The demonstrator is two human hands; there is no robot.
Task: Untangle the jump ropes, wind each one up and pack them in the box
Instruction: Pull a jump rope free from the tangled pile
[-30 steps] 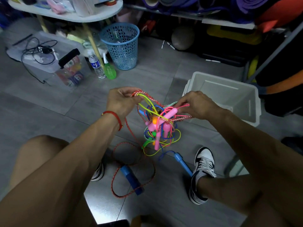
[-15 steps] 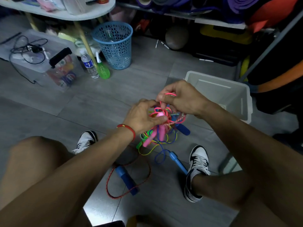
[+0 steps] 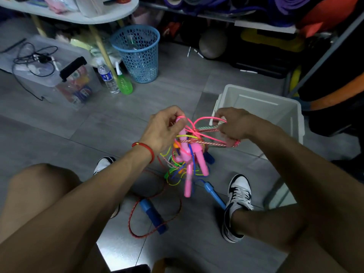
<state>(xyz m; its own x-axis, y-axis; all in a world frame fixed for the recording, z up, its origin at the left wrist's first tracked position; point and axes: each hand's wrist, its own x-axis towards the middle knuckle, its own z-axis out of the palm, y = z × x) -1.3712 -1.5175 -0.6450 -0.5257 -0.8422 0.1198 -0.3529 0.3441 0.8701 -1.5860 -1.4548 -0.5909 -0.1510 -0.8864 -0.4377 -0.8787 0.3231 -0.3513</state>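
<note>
Jump ropes [image 3: 186,152] hang in one knotted bundle in the air between the person's knees, above the grey floor [image 3: 110,125], held up from both sides. Pink, yellow, green, blue and braided red-and-white cords cross each other in the knot, and several pink handles [image 3: 201,160] dangle below it, pointing down. The left hand [image 3: 164,128] has its fingers curled round the top of a pink handle and a loop of pink cord at the upper left of the bundle; a red string bracelet [image 3: 144,150] sits on that wrist. The right hand [image 3: 233,123] pinches pink cord and a braided red-and-white cord at the upper right, so these strands stretch nearly level between the two hands.

From the bundle a red braided cord [image 3: 134,217] trails down and lies in a wide loop on the floor, passing round a thick blue handle [image 3: 153,217] that lies flat there. A slimmer blue handle [image 3: 213,194] lies just beside the right foot's black-and-white sneaker [image 3: 237,201]; the other sneaker [image 3: 103,163] peeks out behind the left forearm.

Behind the right hand stands the white plastic box [image 3: 295,123], open at the top. Farther back stand a blue mesh wastebasket [image 3: 137,56], a water bottle [image 3: 107,77], a green spray bottle [image 3: 124,84] and a clear lidded bin [image 3: 65,79] with black cables on its lid.
</note>
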